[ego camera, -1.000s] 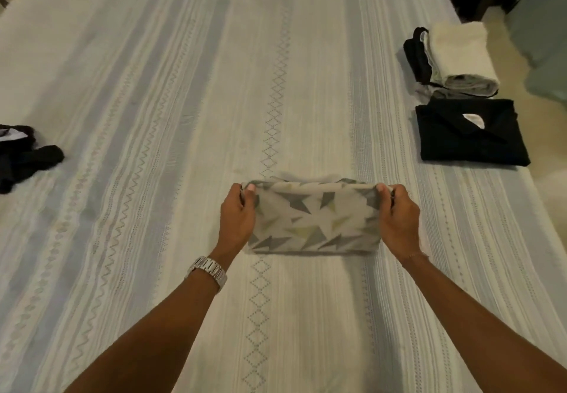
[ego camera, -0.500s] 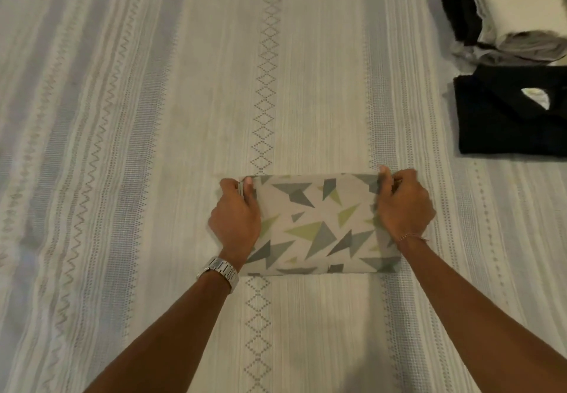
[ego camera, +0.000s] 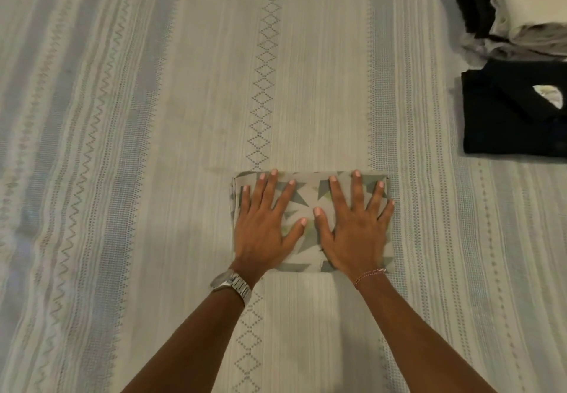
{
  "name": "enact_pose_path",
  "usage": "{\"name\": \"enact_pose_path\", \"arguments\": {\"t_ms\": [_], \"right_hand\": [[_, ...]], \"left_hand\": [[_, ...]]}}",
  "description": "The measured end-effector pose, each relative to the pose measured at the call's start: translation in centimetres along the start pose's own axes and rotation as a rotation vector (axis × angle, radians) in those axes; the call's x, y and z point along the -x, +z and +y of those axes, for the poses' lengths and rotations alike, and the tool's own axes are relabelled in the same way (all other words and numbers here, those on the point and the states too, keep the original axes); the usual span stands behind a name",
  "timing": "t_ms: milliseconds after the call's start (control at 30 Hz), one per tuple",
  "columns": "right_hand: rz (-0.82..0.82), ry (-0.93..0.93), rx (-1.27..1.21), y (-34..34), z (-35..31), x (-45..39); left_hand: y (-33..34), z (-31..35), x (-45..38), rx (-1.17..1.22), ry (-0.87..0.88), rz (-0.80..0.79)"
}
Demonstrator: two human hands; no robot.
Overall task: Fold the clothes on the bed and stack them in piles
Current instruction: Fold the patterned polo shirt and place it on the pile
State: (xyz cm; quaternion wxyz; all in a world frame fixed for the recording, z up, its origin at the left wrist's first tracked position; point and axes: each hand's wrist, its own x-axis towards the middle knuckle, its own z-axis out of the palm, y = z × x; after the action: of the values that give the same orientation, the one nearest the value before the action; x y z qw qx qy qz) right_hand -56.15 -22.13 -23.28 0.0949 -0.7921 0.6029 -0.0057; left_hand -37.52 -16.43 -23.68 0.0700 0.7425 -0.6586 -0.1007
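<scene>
Bed (ego camera: 122,177) surface is open flat cover left of the folded cloth (ego camera: 310,196), and beyond and nearer than it too; a hand could slide anywhere there. Both hands lie flat on the cloth, covering most of it. Right of the cloth, a bare strip of bed, then a folded black garment (ego camera: 506,122) blocks the far-right side. Beyond that garment, touching it, a pile of folded clothes (ego camera: 521,8) fills the far-right corner.
</scene>
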Motion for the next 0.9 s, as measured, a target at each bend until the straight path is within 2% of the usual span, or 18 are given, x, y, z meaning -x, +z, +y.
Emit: {"name": "enact_pose_path", "arguments": {"t_ms": [233, 333, 433, 533, 633, 700, 767, 900], "right_hand": [[-0.024, 0.004, -0.021, -0.2, -0.2, -0.1], [-0.007, 0.024, -0.092, -1.2, -0.9, 0.3], [0.095, 0.020, -0.296, -2.3, -3.3, 1.5], [0.148, -0.047, -0.464, -3.2, -7.3, 2.9], [0.031, -0.080, -0.563, -4.1, -10.9, 2.9], [-0.097, -0.112, -0.492, -3.8, -12.7, 2.6], [-0.173, -0.108, -0.430, -3.5, -13.9, 2.5], [-0.139, 0.055, -0.511, -4.3, -14.3, 1.8]], "left_hand": [[-0.1, 0.4, 0.0, 0.098, -0.152, 0.036], [-1.6, 0.5, 0.8, 0.174, -0.470, 0.114], [-3.5, 0.6, 1.1, 0.404, -0.884, 0.188], [-4.9, -1.4, -0.1, 0.767, -1.132, 0.088], [-6.7, -3.4, -1.0, 1.072, -1.150, -0.088], [-7.9, -3.7, -1.2, 1.179, -1.104, -0.212], [-8.8, -3.6, -1.3, 1.179, -0.967, -0.250], [-10.3, -2.7, -1.2, 1.057, -0.609, -0.246]]}}
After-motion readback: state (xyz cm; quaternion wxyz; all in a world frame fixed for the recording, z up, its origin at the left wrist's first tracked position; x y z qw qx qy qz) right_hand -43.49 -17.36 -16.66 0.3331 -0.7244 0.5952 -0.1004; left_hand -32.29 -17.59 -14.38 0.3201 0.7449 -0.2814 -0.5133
